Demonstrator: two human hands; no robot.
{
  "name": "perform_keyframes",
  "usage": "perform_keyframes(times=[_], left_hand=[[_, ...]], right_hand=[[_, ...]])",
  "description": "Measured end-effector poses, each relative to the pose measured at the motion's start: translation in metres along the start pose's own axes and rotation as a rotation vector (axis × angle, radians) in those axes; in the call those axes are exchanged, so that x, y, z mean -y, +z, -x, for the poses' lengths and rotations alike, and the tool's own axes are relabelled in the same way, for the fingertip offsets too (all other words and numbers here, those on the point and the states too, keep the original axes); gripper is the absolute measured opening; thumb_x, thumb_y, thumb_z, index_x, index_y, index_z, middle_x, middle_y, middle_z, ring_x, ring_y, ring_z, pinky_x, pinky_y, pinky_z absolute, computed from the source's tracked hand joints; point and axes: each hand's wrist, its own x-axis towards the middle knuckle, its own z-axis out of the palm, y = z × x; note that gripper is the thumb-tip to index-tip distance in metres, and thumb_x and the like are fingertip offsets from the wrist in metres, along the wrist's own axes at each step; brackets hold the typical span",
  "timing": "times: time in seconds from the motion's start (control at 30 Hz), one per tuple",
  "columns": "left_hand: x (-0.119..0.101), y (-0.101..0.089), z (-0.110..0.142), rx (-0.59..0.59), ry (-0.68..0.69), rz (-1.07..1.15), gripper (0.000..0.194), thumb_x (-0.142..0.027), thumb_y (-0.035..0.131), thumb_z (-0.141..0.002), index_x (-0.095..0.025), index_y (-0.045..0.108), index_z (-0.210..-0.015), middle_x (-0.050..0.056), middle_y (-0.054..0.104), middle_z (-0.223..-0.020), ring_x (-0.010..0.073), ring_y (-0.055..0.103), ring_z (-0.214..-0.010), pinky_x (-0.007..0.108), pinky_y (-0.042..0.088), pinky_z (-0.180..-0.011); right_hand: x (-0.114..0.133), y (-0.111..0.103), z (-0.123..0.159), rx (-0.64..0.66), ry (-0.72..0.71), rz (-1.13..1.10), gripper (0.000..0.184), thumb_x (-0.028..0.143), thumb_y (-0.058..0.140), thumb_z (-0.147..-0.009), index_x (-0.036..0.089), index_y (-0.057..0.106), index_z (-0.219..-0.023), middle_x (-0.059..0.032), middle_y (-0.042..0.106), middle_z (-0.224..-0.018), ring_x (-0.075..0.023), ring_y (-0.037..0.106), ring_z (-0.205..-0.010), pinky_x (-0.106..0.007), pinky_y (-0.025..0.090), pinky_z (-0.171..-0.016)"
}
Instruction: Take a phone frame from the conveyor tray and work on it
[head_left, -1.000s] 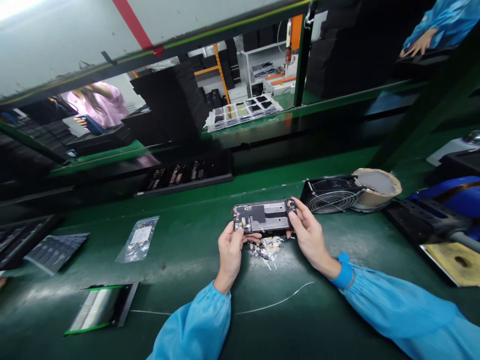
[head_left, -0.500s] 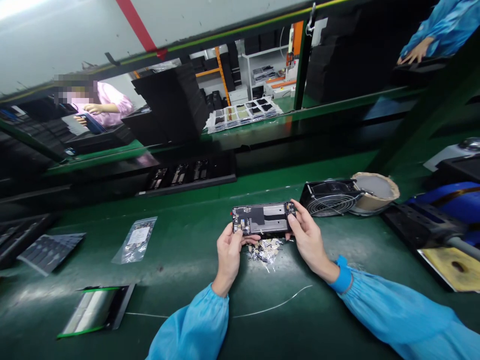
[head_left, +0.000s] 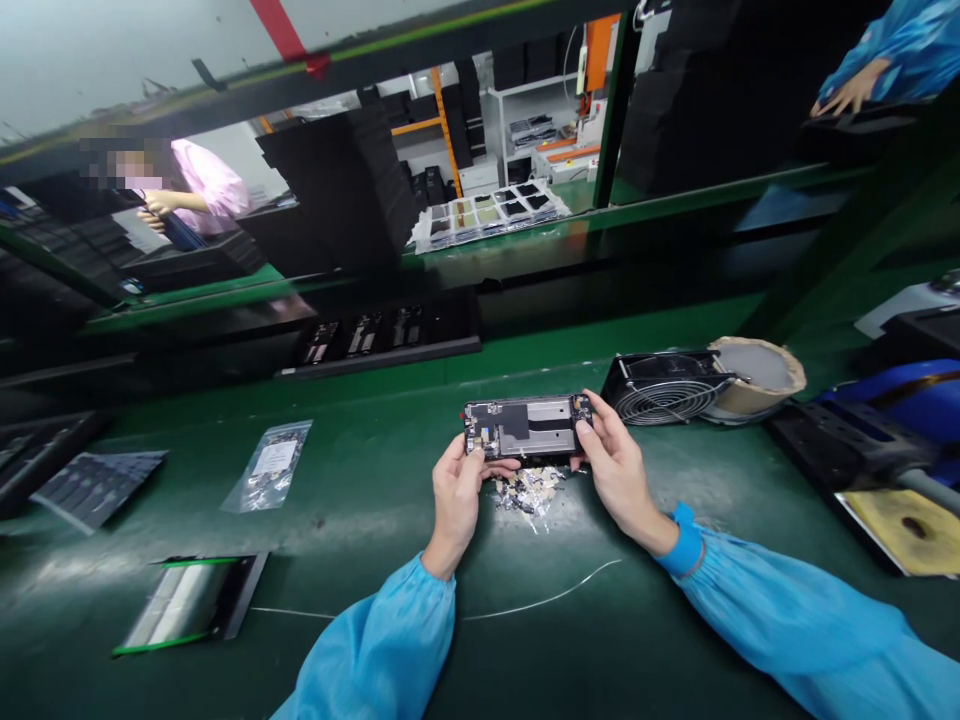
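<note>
An opened phone chassis (head_left: 529,425), dark with a silver metal shield and exposed circuitry, is held level above the green work surface (head_left: 375,520). My left hand (head_left: 457,490) grips its left end, thumb on top. At the right end my right hand (head_left: 615,465) pinches the chassis, thumb pressed near the corner. Directly beneath the phone lies a small pile of peeled film scraps (head_left: 534,490). Both arms wear blue sleeves.
A black fan (head_left: 664,387) and a tape roll (head_left: 757,372) sit to the right. A plastic bag (head_left: 270,465), a dark tray (head_left: 97,485) and a silver-faced panel (head_left: 191,605) lie left. A parts tray (head_left: 375,335) stands behind. Other people work beyond the shelf.
The view shifted slightly; both hands keep hold of the phone chassis in nearly the same spot. The person in pink at the back left moved a little.
</note>
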Motion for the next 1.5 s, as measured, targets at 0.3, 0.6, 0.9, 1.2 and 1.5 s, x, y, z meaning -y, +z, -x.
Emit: perform_keyframes(times=[0.3, 0.6, 0.9, 1.2, 1.5], left_hand=[[-0.001, 0.0, 0.0012, 0.029, 0.019, 0.065, 0.03, -0.035, 0.075, -0.084, -0.013, 0.07, -0.103, 0.008, 0.083, -0.083, 0.0234, 0.082, -0.071, 0.031, 0.065, -0.064], [-0.0008, -0.0008, 0.0009, 0.042, 0.027, 0.07, 0.028, -0.03, 0.071, -0.084, -0.013, 0.07, -0.106, 0.007, 0.082, -0.083, 0.0225, 0.081, -0.071, 0.031, 0.064, -0.065], [-0.0001, -0.0002, 0.0016, 0.043, 0.031, 0.046, 0.027, -0.031, 0.07, -0.084, -0.014, 0.07, -0.105, 0.007, 0.081, -0.083, 0.0237, 0.081, -0.072, 0.032, 0.064, -0.065], [0.0006, -0.0014, 0.0012, 0.041, 0.033, 0.04, 0.028, -0.032, 0.072, -0.085, -0.015, 0.069, -0.107, 0.008, 0.082, -0.087, 0.023, 0.081, -0.071, 0.032, 0.064, -0.066], [0.0032, -0.0016, 0.0002, 0.036, 0.037, 0.027, 0.028, -0.034, 0.074, -0.087, -0.015, 0.069, -0.107, 0.007, 0.081, -0.09, 0.0216, 0.08, -0.07, 0.031, 0.064, -0.064]], right_hand=[[-0.0019, 0.0, -0.0011, -0.004, 0.036, -0.036, 0.07, 0.056, 0.078, -0.089, 0.021, 0.06, -0.147, -0.009, 0.076, -0.112, -0.0186, 0.065, -0.071, -0.03, 0.06, -0.049], [-0.0019, -0.0009, -0.0009, 0.003, 0.041, -0.024, 0.072, 0.058, 0.079, -0.089, 0.022, 0.059, -0.149, -0.0091, 0.075, -0.114, -0.0187, 0.064, -0.073, -0.029, 0.059, -0.048], [-0.0009, -0.0004, -0.0004, 0.006, 0.025, -0.005, 0.073, 0.06, 0.079, -0.089, 0.022, 0.059, -0.148, -0.0085, 0.075, -0.109, -0.0187, 0.063, -0.073, -0.029, 0.06, -0.05], [-0.0014, -0.0015, 0.0007, 0.008, 0.008, 0.027, 0.074, 0.061, 0.075, -0.092, 0.023, 0.057, -0.152, -0.0089, 0.075, -0.11, -0.0198, 0.063, -0.072, -0.032, 0.062, -0.053], [-0.0017, -0.0015, 0.0007, 0.013, -0.01, 0.059, 0.075, 0.062, 0.073, -0.093, 0.024, 0.055, -0.155, -0.0096, 0.076, -0.114, -0.0192, 0.064, -0.069, -0.033, 0.061, -0.052]])
